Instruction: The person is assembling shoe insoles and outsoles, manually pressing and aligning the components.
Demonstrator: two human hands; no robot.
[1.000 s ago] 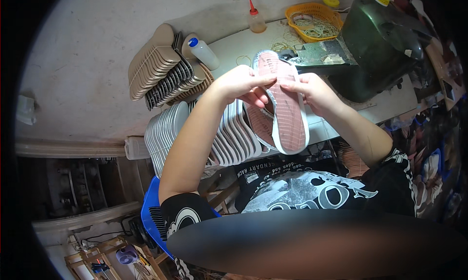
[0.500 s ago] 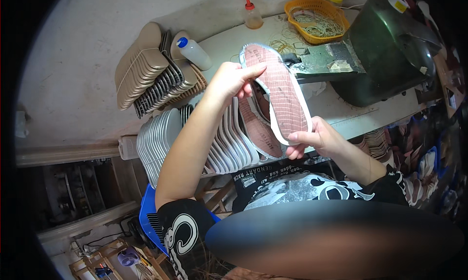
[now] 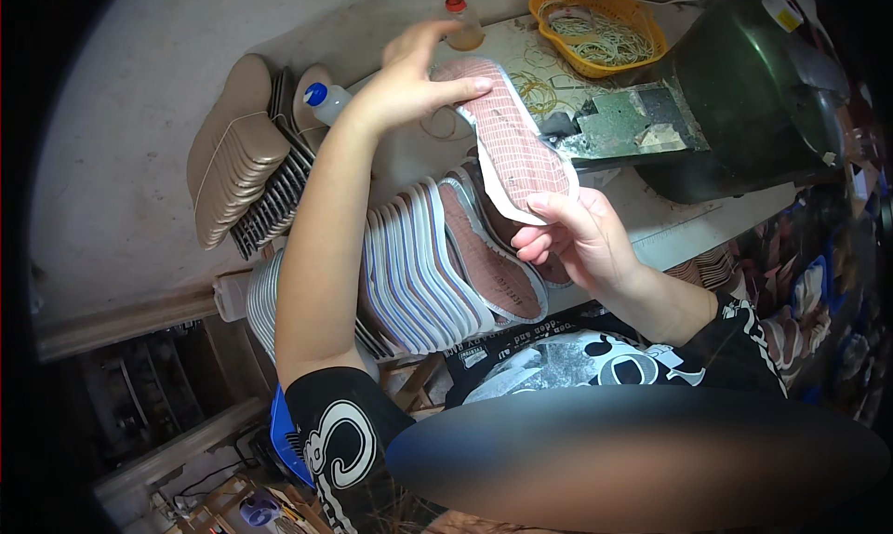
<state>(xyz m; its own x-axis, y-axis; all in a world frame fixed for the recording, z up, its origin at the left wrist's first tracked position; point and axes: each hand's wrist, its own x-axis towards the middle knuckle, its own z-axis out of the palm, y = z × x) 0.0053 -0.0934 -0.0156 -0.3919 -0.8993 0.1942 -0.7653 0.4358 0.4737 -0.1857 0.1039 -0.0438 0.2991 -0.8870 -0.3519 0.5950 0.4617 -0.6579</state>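
An insole (image 3: 516, 143) with a pink, white-lined face and a white edge is raised at a slant over the table. My right hand (image 3: 586, 236) grips its near end, thumb on the pink face and fingers curled behind. At the far end is my left hand (image 3: 405, 83). Its thumb lies against the pink face while the other fingers stretch up and away, spread apart. Below, a row of insoles (image 3: 419, 264) stands on edge, packed together. The rightmost pink insole (image 3: 493, 264) leans with its face showing, and dark ones partly show behind it.
Tied beige insoles (image 3: 237, 143) stand at the far left beside a blue-capped white bottle (image 3: 326, 101). A red-tipped glue bottle (image 3: 463, 30) and a yellow basket (image 3: 595, 64) of rubber bands are at the back. A dark green machine (image 3: 744, 97) occupies the right.
My left hand has loosened its grip and lifted its fingers away, keeping the thumb on the insole. The insole has shifted slightly left and bent, and my right hand has moved up with it.
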